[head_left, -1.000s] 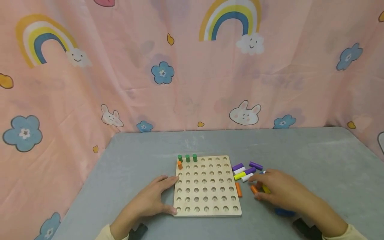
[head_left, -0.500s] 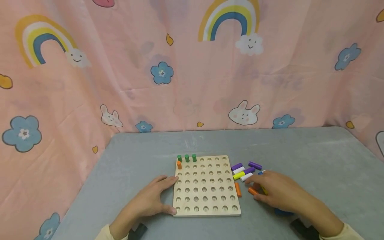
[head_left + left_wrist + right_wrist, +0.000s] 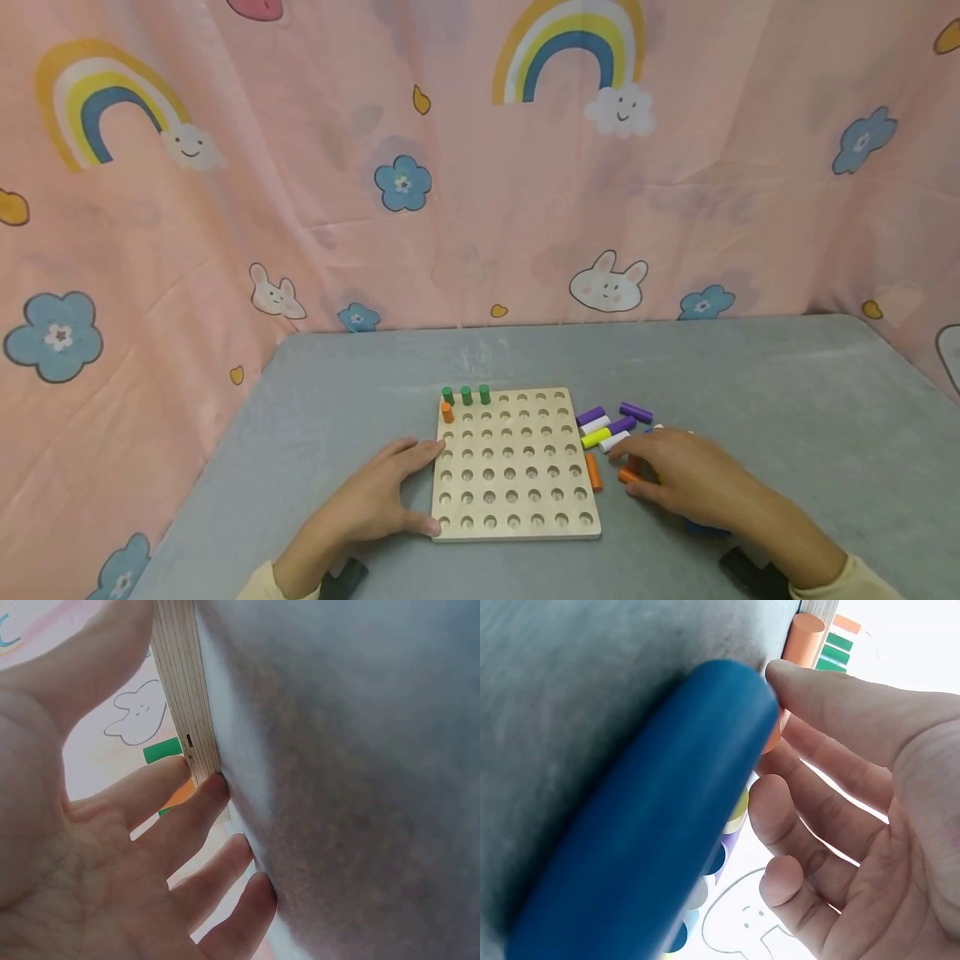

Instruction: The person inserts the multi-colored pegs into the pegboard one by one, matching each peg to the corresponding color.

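Note:
My left hand point(image 3: 386, 492) rests along the left side of a wooden peg board point(image 3: 516, 475), thumb and fingertips against its edge. Three green pegs point(image 3: 467, 396) stand in the board's back row, and an upright orange peg point(image 3: 447, 412) stands just in front of the leftmost one. To the right of the board, my right hand point(image 3: 693, 471) pinches a lying orange peg point(image 3: 628, 475) between thumb and fingers. The right wrist view shows that orange peg point(image 3: 771, 741) mostly hidden behind the thumb. A large blue cylinder point(image 3: 645, 817) lies close to the camera there.
Another orange peg point(image 3: 594, 472) lies along the board's right edge. Loose purple point(image 3: 636, 412), white point(image 3: 615, 442) and yellow pegs point(image 3: 596, 438) lie behind the right hand's fingers. A blue piece point(image 3: 705, 527) shows under the right wrist. A pink patterned curtain point(image 3: 480, 208) hangs behind the grey table point(image 3: 787, 383).
My right hand has shifted slightly left, its thumb and fingers closing in around the orange peg and covering more of the yellow one. The left hand stays at the board's edge.

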